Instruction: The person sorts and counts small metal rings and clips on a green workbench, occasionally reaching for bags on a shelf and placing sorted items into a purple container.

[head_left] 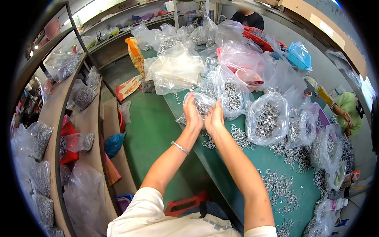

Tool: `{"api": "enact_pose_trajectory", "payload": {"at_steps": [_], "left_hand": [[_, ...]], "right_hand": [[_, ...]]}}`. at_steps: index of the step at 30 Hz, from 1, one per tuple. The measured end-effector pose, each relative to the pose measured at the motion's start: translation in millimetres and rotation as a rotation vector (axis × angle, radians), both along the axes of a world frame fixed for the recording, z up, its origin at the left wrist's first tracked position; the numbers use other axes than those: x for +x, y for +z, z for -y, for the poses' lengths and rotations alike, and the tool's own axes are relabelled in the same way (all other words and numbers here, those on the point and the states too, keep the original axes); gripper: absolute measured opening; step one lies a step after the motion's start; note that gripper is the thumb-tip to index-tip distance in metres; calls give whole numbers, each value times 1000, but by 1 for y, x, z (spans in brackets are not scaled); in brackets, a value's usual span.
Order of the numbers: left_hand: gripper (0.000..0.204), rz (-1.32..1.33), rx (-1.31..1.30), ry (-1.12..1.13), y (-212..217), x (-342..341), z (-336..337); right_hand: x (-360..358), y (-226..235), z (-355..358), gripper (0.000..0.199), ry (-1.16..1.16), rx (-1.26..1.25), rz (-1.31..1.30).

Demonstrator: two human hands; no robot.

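Note:
A transparent plastic bag of silvery metal rings (202, 106) is pressed between my two hands at the edge of the green table (189, 136). My left hand (192, 113) lies along its left side, fingers extended and pointing away from me. From the right, my right hand (214, 117) holds the other side, its fingers partly hidden. Just beyond, a taller bag of rings (232, 93) touches or nearly touches the held one. An open bag of rings (267, 120) stands further right. Loose rings (240, 136) lie on the table beside my right wrist.
Wooden shelves (75, 136) with bagged rings run along the left. More loose rings (279, 185) spread over the table's near right. Behind are a red basket (262, 38) and a blue basket (299, 57). A red stool (185, 203) is below me. Two people are nearby, far and right.

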State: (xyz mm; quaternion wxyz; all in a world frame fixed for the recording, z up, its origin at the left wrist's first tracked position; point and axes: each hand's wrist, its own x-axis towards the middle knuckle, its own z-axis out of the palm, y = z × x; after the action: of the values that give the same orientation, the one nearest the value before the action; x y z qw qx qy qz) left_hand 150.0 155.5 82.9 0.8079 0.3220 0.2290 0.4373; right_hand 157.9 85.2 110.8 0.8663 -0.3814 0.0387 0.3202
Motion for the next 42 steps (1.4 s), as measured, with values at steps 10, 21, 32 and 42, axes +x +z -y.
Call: {"api": "enact_pose_trajectory", "payload": {"at_steps": [10,21,32,42], "left_hand": [[25,-438,861,-205,-88,-104,52],[43,-597,1006,-258,-102,-83,73],[44,-318,450,189,-118,-109,108],[43,-239,238,83,-110,-124,131]], "right_hand": [[-16,-70,112,30,121,-571,699],[-17,-123,90,38,207,-651,1000],[-47,-114,98,33,197,-821,1436],[-97,-179,74,35,-14,-502,1431]]}}
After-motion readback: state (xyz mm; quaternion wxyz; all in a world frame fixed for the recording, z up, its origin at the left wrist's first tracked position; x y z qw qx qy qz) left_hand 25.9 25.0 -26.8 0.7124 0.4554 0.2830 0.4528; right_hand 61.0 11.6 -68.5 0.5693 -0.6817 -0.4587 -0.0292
